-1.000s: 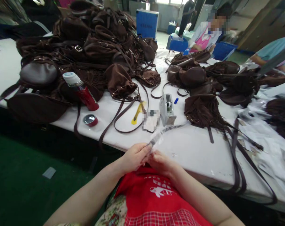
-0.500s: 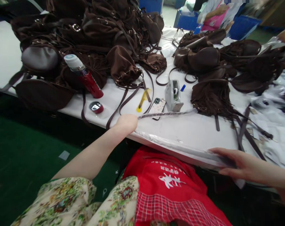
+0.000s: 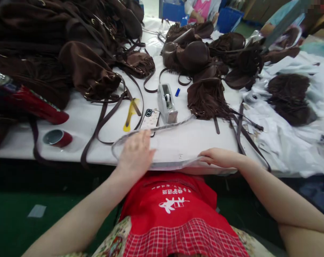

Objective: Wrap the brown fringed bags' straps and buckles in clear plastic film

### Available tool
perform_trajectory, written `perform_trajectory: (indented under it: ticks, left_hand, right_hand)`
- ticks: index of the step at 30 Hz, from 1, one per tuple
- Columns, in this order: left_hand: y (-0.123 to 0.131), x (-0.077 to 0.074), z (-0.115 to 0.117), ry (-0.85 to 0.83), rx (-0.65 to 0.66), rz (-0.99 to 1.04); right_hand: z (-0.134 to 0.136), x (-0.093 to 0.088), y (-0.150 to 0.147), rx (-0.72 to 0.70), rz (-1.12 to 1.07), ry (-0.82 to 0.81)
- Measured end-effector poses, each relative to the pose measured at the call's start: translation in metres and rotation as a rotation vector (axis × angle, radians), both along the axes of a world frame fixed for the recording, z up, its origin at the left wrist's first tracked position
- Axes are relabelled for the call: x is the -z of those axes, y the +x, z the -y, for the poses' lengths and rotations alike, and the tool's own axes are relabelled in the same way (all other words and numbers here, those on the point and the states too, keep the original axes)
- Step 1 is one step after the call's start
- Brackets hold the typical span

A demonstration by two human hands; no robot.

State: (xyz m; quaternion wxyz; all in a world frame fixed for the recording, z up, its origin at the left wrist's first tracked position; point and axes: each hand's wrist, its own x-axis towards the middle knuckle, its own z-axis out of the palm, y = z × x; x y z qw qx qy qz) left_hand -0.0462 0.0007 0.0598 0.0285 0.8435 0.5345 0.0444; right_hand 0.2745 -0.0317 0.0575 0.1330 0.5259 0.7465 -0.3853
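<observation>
A long, thin strip in clear plastic [image 3: 171, 165], perhaps a strap, lies in a loop along the table's front edge. My left hand [image 3: 136, 151] rests on the left part of this loop, palm down with fingers stretched forward. At the loop's near right side, my right hand [image 3: 218, 157] has its fingers closed on the strip. A phone in a patterned case [image 3: 150, 119] lies just beyond my left fingertips. Behind it are a yellow comb [image 3: 129, 116] and a tape dispenser [image 3: 166, 104].
Brown bags [image 3: 87, 67] are heaped at the left, and more fringed bags [image 3: 208, 98] lie right of centre. A red bottle [image 3: 39, 103] and a red cup [image 3: 58, 138] stand at left. White wrapping [image 3: 274, 142] covers the right side. A co-worker in a pink apron [image 3: 202, 9] is opposite.
The view has swung right. My right hand has come in toward my left along the front edge, bringing the strip into a tighter loop. My left fingers now show, stretched out.
</observation>
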Motion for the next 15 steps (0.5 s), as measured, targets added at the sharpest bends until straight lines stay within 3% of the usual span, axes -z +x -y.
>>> perform_trajectory:
  ticks: [2, 3, 6, 8, 10, 12, 15]
  left_hand:
    - [0.044, 0.011, 0.014, -0.141, 0.263, 0.101]
    - [0.066, 0.019, 0.018, -0.218, 0.33, 0.121]
    - [0.113, 0.04, 0.014, -0.391, 0.337, 0.117]
    - [0.126, 0.047, 0.003, -0.453, 0.312, 0.106]
    - [0.127, 0.048, -0.006, -0.478, 0.297, 0.088]
    - [0.122, 0.046, -0.01, -0.478, 0.274, 0.066]
    - [0.116, 0.038, 0.001, -0.442, 0.276, 0.078]
  right_hand:
    - [-0.013, 0.004, -0.016, -0.053, -0.037, -0.003]
    - [-0.019, 0.006, -0.022, -0.072, -0.064, -0.001]
    - [-0.031, 0.006, -0.021, -0.024, -0.122, 0.138]
    - [-0.032, 0.001, -0.007, 0.169, -0.11, 0.386]
    - [-0.025, -0.005, 0.011, 0.473, -0.063, 0.602]
    - [-0.014, -0.007, 0.024, 0.736, -0.045, 0.503]
    - [0.007, 0.004, 0.034, 0.85, -0.066, -0.017]
